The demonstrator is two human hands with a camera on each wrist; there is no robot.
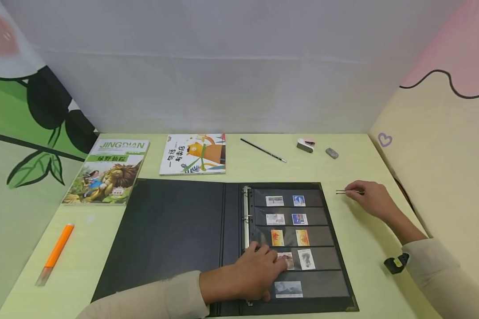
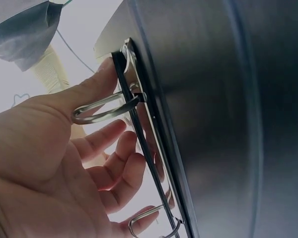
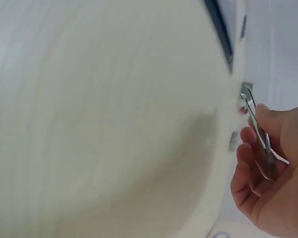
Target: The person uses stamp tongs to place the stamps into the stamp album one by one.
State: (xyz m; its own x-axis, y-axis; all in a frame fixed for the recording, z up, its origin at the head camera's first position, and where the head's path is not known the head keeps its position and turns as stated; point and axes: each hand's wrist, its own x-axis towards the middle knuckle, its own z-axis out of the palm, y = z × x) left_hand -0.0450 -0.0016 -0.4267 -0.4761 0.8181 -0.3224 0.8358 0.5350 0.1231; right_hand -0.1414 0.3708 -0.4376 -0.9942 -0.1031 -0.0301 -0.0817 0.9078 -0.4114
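A black ring-binder stamp album [image 1: 175, 230] lies spread on the table, its right side bearing a black stock page [image 1: 327, 283] with several rows of stamps. My left hand [image 1: 259, 271] rests on this page by the metal rings [image 2: 102, 115], its fingers bent loosely. One fingertip reaches a brownish stamp [image 1: 288, 261] in the fourth row and covers part of it. Right of the album, above the table, my right hand [image 1: 373, 198] pinches metal tweezers [image 3: 260, 133]. Their tips are apart with nothing between them, pointing towards the album.
Two books, one with a lion [image 1: 105, 173] and one with an orange animal [image 1: 195, 154], lie at the back left. A pencil [image 1: 263, 150], a stapler [image 1: 305, 145] and a grey eraser [image 1: 332, 153] lie along the back. An orange marker [image 1: 55, 253] is at far left.
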